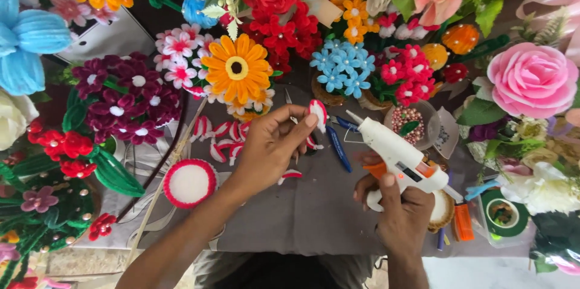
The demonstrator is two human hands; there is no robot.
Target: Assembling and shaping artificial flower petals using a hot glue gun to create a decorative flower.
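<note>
Up above the grey counter, the left hand pinches a red-and-white petal between thumb and fingertips. Just beside it, the right hand is wrapped around a white glue gun, nozzle aimed at the petal, seemingly not quite touching. More petals lie behind.

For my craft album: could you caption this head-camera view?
Left hand holds a red-and-white petal to a white glue gun gripped by the right hand, amid handmade flowers.

Both forearms bare — no sleeves, watch or rings on the left hand or right hand.
</note>
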